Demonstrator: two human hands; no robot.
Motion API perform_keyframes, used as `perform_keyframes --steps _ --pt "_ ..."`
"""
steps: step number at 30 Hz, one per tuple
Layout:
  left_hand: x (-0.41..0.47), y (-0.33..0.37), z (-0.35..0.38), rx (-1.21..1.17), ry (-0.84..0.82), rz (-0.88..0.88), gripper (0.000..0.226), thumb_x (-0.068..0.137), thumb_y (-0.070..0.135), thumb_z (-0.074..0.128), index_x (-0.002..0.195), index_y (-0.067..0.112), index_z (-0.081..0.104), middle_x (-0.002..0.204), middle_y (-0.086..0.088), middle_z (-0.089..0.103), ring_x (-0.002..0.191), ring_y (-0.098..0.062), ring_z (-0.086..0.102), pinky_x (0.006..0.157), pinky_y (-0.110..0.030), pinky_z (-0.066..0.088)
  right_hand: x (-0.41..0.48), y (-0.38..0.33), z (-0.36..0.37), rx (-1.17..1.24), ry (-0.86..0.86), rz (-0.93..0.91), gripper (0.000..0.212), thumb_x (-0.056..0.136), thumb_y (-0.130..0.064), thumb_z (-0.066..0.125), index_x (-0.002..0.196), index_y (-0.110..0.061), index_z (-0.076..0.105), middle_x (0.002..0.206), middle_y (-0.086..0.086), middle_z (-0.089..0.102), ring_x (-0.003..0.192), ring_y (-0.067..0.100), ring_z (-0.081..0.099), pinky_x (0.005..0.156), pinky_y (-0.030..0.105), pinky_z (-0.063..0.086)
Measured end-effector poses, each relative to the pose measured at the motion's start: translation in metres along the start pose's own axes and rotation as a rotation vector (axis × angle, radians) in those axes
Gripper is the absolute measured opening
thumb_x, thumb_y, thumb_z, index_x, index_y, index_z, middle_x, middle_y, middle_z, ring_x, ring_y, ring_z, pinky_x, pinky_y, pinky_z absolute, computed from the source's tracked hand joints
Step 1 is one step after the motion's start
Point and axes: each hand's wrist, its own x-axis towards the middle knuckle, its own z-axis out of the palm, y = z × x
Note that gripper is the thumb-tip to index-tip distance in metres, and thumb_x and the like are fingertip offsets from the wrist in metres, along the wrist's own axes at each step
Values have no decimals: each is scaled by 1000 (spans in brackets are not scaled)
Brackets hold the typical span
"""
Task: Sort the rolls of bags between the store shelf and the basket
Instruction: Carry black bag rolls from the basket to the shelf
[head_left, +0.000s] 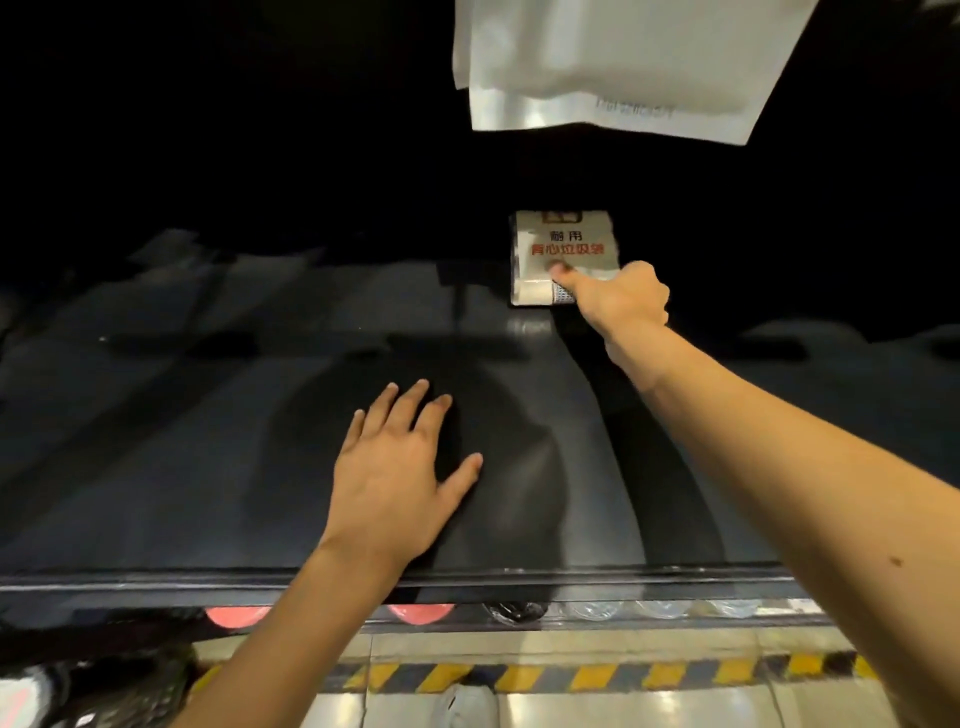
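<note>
A pale pack of bag rolls (561, 244) with red and black lettering lies deep on the dark store shelf (208, 441). My right hand (618, 301) reaches far in and grips the pack's near right corner, thumb on top and fingers curled beneath. My left hand (400, 478) lies flat on the shelf surface nearer the front edge, fingers straight and spread, holding nothing. The basket is hard to make out; a dark shape (104, 686) sits at the bottom left.
White plastic packs (613, 67) hang above the shelf at the top right. Below the shelf's front rail (519, 579), red and clear packaged goods (415, 613) show on a lower level. A yellow-black striped strip (571, 675) runs along the floor.
</note>
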Motion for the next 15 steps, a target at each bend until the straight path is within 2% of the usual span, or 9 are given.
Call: perform_keyframes --steps 2,4,7,8,10,13,15 --pt "0 1 -1 -6 -9 -2 68 90 61 36 148 28 22 157 6 17 146 -16 7 119 -37 15 -1 -4 0 94 -9 21 79 56 -62 79 115 -15 55 116 7 59 106 28 56 88 40 53" --pt "-1 1 -3 -4 -19 -2 68 90 60 36 149 28 22 158 6 16 146 -16 7 119 -37 14 -3 -9 0 231 -44 16 75 64 -41 84 120 -10 45 114 5 58 104 22 57 85 33 52" --pt "-2 1 -3 -21 -25 -2 68 91 59 37 149 28 22 158 5 15 146 -17 6 119 -37 12 -12 -13 -4 417 -125 79 61 73 -18 80 111 -11 33 104 3 55 96 19 59 67 26 54" --pt "-1 0 -4 -23 -29 -1 67 91 59 37 149 28 21 158 5 15 147 -17 6 120 -37 12 -16 -12 -5 455 -144 95 60 74 -16 79 109 -12 30 104 3 55 94 19 60 61 23 53" --pt "-1 -1 -6 -17 -55 3 68 92 58 38 149 28 20 158 5 13 146 -16 5 119 -37 13 -27 -7 -9 501 -164 98 59 76 -14 78 109 -12 29 105 4 56 94 19 62 58 21 52" --pt "-4 -2 -15 2 -114 4 69 92 55 43 149 27 18 158 4 17 146 -17 11 119 -36 16 -48 6 -16 556 -238 137 63 72 -19 81 118 -3 40 112 7 62 95 19 65 55 21 52" --pt "-13 -5 -32 13 -114 -14 68 92 53 45 149 26 20 155 3 23 143 -18 20 117 -34 20 -72 8 -26 585 -286 161 67 68 -22 82 121 -3 47 111 9 66 94 19 67 53 20 52"
